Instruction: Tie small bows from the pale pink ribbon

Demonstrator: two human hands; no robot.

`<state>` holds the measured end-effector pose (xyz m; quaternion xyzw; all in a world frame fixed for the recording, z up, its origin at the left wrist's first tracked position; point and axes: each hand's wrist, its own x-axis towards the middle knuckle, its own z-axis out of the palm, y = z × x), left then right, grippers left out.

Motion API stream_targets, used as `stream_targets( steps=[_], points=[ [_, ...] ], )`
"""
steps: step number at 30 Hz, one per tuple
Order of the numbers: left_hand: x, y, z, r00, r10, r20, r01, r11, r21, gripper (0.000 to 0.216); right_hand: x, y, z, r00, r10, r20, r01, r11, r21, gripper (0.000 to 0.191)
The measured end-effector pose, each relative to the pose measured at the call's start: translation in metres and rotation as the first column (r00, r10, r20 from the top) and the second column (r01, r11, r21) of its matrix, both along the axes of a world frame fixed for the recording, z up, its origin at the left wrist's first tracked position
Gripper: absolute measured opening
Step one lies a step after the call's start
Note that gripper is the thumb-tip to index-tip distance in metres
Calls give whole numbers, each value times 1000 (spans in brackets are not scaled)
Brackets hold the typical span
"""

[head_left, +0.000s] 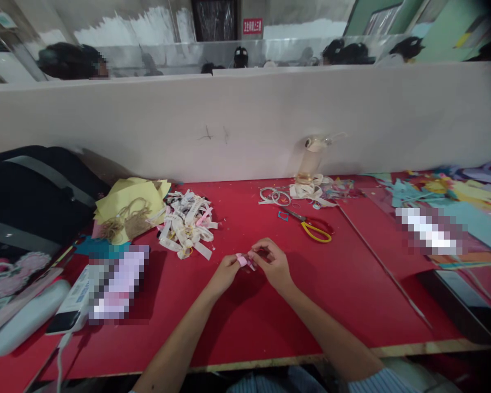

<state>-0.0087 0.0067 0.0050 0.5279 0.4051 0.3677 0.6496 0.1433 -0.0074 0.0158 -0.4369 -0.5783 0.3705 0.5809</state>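
Note:
Over the middle of the red table point(270, 322), both my hands meet at a small pink ribbon piece point(242, 260). My left hand point(226, 273) pinches its left side between thumb and fingers. The fingers of my right hand point(273, 263) are closed on its right side, where a darker pink bit shows. Fine detail between the fingertips is too small to make out. Beyond my left hand lies a pile of white ribbon bows point(190, 221). Scissors with yellow handles point(316, 232) rest past my right hand.
A bottle point(310, 161) stands by the white partition point(245, 120), with white ribbon point(306, 191) at its base. A long thin stick point(384, 265) lies to the right, near coloured strips point(425, 191) and a dark box point(454, 300). Yellow paper point(123, 202), a power bank point(76, 300) and a black bag point(36, 191) sit left.

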Motion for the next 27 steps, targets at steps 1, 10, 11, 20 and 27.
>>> stream_targets(
  steps=[1,10,11,20,27],
  points=[
    [0,-1,2,998,3,63,-1,999,-41,27,1,0,1,1000,-3,29,2,999,33,5],
    [-5,-1,6,930,144,339,-30,947,-319,26,19,6,-5,901,-10,434,-171,910,377,21],
    [-5,-1,5,934,144,327,-36,948,-317,24,20,7,-5,882,-25,471,-190,896,402,22],
    [-1,-6,8,971,118,208,-50,950,-309,21,23,8,5,552,-100,828,-465,787,405,18],
    [-1,-5,5,963,128,239,-42,942,-334,23,19,6,2,484,-120,867,-440,823,359,14]
  ],
)
